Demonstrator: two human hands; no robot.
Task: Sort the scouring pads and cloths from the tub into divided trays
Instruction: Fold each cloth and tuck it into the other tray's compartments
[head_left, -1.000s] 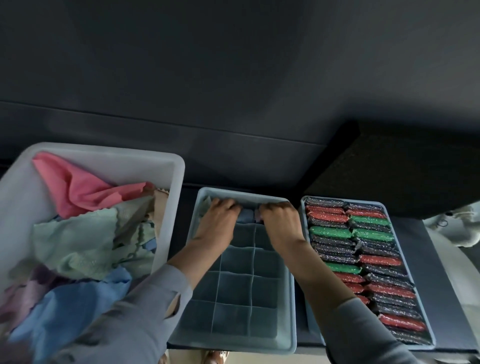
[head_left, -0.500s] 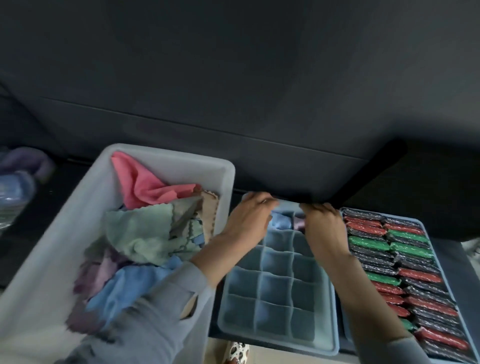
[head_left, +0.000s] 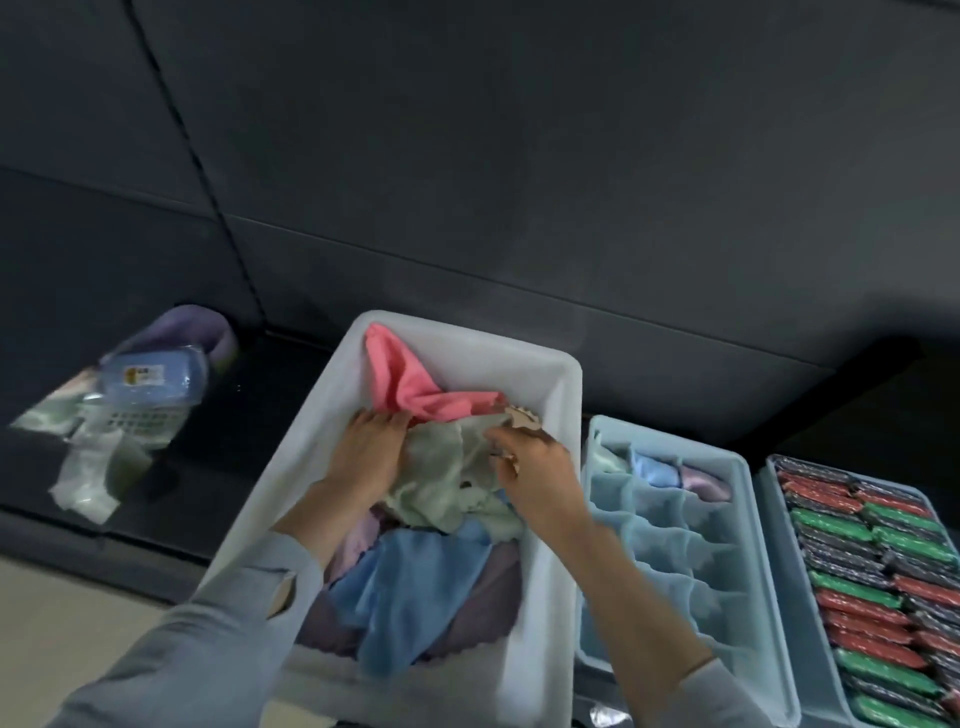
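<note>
Now both of our hands are back in the white tub (head_left: 322, 447), where half a second ago they were still at the far end of the pale blue divided tray (head_left: 675, 561), tucking cloth into its top row. That shift reads to us as one placement finished and the next pick beginning.

Our left hand (head_left: 369, 452) lies on the pale green cloth (head_left: 441, 483) near the middle of the heap, fingers spread toward the pink cloth (head_left: 410, 384) behind it; whether its grip has closed on fabric we cannot tell. Our right hand (head_left: 535, 467) has its fingers curled into the same green cloth at its right edge, so that grip looks closed on it. A blue cloth (head_left: 410, 582) and purple ones lie lower in the heap.

The divided tray sits just right of the tub. Only its far row holds folded cloths: a pale one, a blue one and a lilac one. The remaining cells are bare, so most of the cloth sorting lies ahead. The second tray (head_left: 774, 519), farther right, is packed with red, green and dark scouring pads (head_left: 872, 566) in two columns, and that half of the job looks done.

At far left a blurred bundle of packaged goods (head_left: 140, 384) rests on the dark bench (head_left: 218, 467).
</note>
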